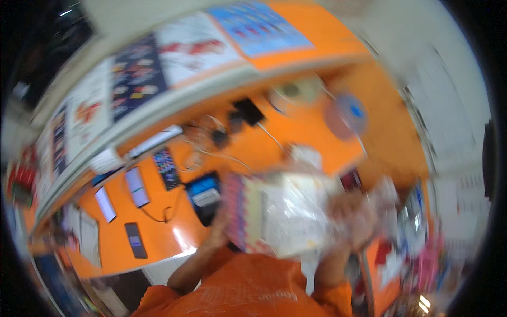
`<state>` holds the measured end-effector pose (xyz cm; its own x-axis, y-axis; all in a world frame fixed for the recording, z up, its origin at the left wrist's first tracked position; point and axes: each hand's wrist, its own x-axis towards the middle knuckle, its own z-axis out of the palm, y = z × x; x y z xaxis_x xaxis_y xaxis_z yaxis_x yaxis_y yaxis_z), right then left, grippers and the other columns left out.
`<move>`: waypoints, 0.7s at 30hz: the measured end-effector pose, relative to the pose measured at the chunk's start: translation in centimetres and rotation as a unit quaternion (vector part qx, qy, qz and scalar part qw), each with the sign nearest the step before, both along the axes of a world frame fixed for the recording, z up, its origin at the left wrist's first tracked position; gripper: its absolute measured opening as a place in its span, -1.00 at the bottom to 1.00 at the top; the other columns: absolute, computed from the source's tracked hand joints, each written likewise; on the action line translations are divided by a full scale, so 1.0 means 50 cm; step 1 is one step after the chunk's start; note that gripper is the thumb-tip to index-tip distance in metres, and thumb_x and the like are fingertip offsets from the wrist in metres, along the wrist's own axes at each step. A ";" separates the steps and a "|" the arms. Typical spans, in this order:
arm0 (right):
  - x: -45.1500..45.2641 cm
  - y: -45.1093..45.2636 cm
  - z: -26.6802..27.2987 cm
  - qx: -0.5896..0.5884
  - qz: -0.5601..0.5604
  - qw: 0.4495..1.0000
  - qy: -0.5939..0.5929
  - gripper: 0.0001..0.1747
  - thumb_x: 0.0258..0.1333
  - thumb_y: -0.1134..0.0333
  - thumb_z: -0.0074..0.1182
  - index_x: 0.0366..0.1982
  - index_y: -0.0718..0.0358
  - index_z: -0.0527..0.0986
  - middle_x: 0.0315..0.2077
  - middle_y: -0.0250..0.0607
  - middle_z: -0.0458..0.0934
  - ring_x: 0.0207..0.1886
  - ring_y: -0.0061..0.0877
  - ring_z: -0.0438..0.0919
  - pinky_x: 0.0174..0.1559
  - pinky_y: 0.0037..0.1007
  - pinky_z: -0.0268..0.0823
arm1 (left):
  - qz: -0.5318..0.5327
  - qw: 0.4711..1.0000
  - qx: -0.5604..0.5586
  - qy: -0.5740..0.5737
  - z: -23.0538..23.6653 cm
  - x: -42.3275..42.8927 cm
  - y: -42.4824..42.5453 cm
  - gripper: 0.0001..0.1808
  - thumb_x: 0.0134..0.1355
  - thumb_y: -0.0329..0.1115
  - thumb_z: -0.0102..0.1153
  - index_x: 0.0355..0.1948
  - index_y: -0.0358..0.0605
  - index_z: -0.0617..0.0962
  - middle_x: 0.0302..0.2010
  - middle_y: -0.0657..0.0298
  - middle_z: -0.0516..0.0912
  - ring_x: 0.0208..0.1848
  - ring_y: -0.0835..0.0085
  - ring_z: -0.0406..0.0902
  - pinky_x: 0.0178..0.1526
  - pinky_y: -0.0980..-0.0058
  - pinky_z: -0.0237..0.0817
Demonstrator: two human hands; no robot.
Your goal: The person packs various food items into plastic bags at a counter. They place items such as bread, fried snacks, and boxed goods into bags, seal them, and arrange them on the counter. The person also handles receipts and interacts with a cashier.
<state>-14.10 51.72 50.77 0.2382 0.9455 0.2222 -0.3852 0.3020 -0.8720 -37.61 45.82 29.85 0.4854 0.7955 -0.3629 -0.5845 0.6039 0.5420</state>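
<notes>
A box in clear plastic wrapping (293, 214), white and cream with a pink and purple striped end, is held up in front of the orange shirt, over the near edge of the orange counter. My left hand (222, 226) supports the box at its striped left end; its fingers are partly hidden. At the right, my right hand (350, 218) is closed on the bunched plastic. The picture is blurred, so finger detail is unclear. Just left of the box lies a black device with a lit blue and white screen (206, 196).
Several phones, one a dark keypad phone (136, 240), lie on the orange counter (174, 237). Tangled cables (196, 146) and a black flat device (248, 111) are farther back. A round tub with a blue spot (346, 115) stands back right. A raised ledge (245, 73) bears printed sheets.
</notes>
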 end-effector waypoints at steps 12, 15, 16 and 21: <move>-0.060 0.124 -0.092 -0.130 0.140 0.977 -0.099 -0.66 0.24 0.16 0.05 -0.26 0.35 0.41 -0.37 -0.08 0.50 -0.32 -0.34 0.48 -0.21 -0.34 0.31 | 0.124 0.990 0.007 0.066 0.005 0.030 0.045 -0.27 0.36 0.17 -0.04 0.38 -0.06 0.27 0.24 0.19 0.46 0.22 0.34 0.46 0.25 0.24 0.34; -0.066 0.139 -0.087 -0.129 0.163 0.970 -0.126 -0.63 0.24 0.15 0.06 -0.22 0.37 0.43 -0.33 -0.06 0.53 -0.28 -0.32 0.50 -0.18 -0.33 0.34 | 0.159 0.986 0.004 0.058 0.026 0.030 0.041 -0.24 0.35 0.22 -0.08 0.39 -0.05 0.26 0.26 0.19 0.45 0.24 0.34 0.45 0.26 0.24 0.33; -0.064 0.143 -0.080 -0.126 0.167 0.968 -0.136 -0.62 0.25 0.14 0.06 -0.20 0.38 0.43 -0.32 -0.05 0.54 -0.27 -0.31 0.51 -0.16 -0.32 0.35 | 0.166 0.985 0.006 0.054 0.036 0.032 0.038 -0.23 0.35 0.23 -0.09 0.40 -0.05 0.25 0.27 0.18 0.45 0.24 0.33 0.45 0.26 0.24 0.33; -0.077 0.201 0.022 -0.052 0.156 0.961 -0.224 -0.56 0.26 0.12 0.07 -0.12 0.42 0.46 -0.25 -0.01 0.58 -0.21 -0.28 0.55 -0.11 -0.30 0.39 | 0.178 0.984 0.032 -0.002 0.103 0.026 0.056 -0.19 0.34 0.31 -0.14 0.42 -0.02 0.24 0.31 0.18 0.43 0.28 0.33 0.43 0.27 0.24 0.33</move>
